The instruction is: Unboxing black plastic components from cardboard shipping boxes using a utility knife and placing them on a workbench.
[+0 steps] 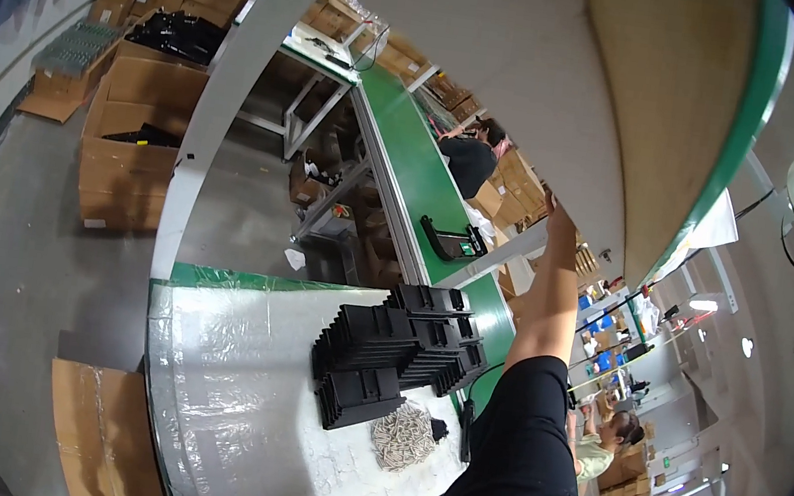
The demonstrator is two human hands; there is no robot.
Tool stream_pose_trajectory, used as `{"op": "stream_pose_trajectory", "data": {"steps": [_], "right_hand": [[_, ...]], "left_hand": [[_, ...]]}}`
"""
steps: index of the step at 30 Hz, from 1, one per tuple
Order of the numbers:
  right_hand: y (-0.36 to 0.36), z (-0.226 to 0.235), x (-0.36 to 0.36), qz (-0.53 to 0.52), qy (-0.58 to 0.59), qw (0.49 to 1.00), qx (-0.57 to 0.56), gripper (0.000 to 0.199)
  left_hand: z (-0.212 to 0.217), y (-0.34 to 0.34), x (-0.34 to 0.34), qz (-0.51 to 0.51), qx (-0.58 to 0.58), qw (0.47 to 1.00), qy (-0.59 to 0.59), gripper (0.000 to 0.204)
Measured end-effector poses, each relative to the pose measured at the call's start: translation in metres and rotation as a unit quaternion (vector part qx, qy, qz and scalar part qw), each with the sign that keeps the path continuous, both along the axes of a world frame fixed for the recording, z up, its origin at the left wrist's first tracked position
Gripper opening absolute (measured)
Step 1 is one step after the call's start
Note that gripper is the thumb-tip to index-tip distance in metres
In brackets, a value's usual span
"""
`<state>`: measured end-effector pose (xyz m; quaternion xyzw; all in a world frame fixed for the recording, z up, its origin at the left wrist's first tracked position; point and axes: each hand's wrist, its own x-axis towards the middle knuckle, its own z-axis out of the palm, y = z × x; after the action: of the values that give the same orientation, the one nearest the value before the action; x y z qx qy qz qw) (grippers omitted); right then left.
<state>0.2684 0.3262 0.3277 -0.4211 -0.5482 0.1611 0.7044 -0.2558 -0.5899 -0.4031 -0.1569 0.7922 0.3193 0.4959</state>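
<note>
My right arm, in a black sleeve, rises from the lower right, and my right hand (553, 211) reaches up against the underside of a beige overhead shelf with a green edge (746, 123). Its fingers are pressed to the board, so I cannot make out whether they hold anything. My left hand is out of view. Below the arm, several stacks of black ribbed plastic trays (394, 348) stand on a table covered in clear film (230, 377). A bundle of beige ties (404, 437) lies just in front of the stacks.
A green conveyor belt (409, 159) runs away from the table, carrying a black tray (453, 240). One co-worker (470, 157) sits beside the belt, another (604, 442) at the lower right. Cardboard boxes (135, 143) stand on the floor at left. A white post (219, 114) rises beside the table.
</note>
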Motion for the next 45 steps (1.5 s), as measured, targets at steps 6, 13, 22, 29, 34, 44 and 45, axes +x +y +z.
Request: {"op": "stream_pose_trajectory", "data": {"steps": [6, 13, 22, 29, 34, 44, 45], "right_hand": [[-0.038, -0.009, 0.022, 0.23, 0.058, 0.971, -0.028, 0.013], [-0.257, -0.117, -0.215, 0.232, -0.175, 0.956, -0.039, 0.016], [-0.468, -0.236, -0.368, 0.323, -0.432, 0.832, 0.127, 0.008], [-0.67, -0.332, -0.473, 0.327, -0.233, 0.877, -0.262, 0.031], [-0.783, -0.385, -0.516, 0.28, 0.048, 0.763, -0.581, 0.029], [-0.905, -0.597, -0.476, -0.118, 0.093, 0.636, -0.757, 0.027], [-0.91, -0.625, -0.474, -0.167, 0.099, 0.625, -0.756, 0.026]], "left_hand": [[0.008, 0.029, 0.018, -0.035, 0.051, 0.998, 0.026, 0.037], [0.099, 0.189, -0.021, 0.124, 0.418, 0.885, -0.161, 0.018], [0.424, 0.377, -0.043, -0.097, 0.594, 0.757, -0.256, 0.029], [0.359, 0.25, -0.148, -0.226, 0.399, 0.85, -0.261, 0.01], [0.328, 0.189, -0.173, -0.407, 0.204, 0.844, -0.283, 0.014], [0.158, 0.224, -0.111, -0.904, 0.176, 0.388, -0.043, 0.021], [0.133, 0.229, -0.102, -0.916, 0.169, 0.361, -0.045, 0.021]]}}
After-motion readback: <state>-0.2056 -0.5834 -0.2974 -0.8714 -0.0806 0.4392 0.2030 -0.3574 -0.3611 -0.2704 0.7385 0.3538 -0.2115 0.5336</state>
